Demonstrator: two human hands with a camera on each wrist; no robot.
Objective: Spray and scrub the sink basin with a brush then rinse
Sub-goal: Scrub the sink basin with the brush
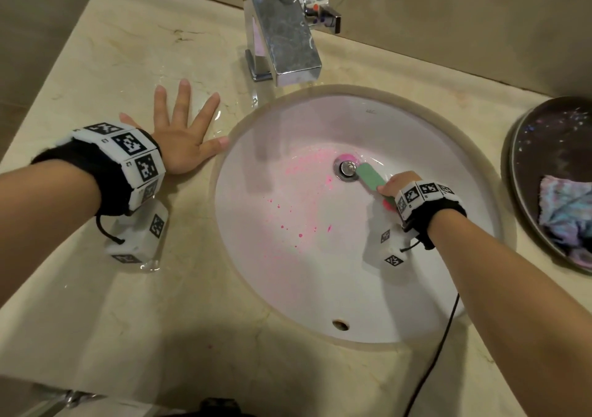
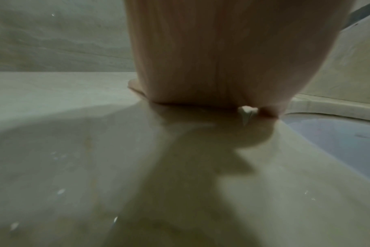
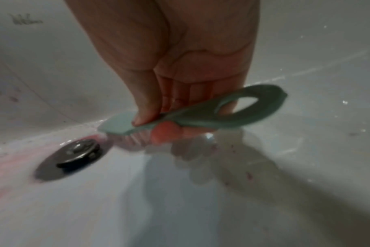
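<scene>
Right hand [image 1: 395, 184] grips the green brush [image 1: 371, 176], bristles on the white basin [image 1: 288, 256] just beside the drain [image 1: 347, 168]; left hand [image 1: 182, 137] lies flat, fingers spread, on the wet counter [image 1: 112, 64]

We see warm, dim light in the head view, with a broad shadow across the near counter [image 1: 134, 336] and glare on the wet tap [image 1: 282, 32]. Straight edges bow toward the frame's borders. Both wrist views are dimmer, greyish and soft: the left hand [image 2: 222, 58] is a blur casting a long shadow, and the brush [image 3: 201, 117] is smeared.
</scene>
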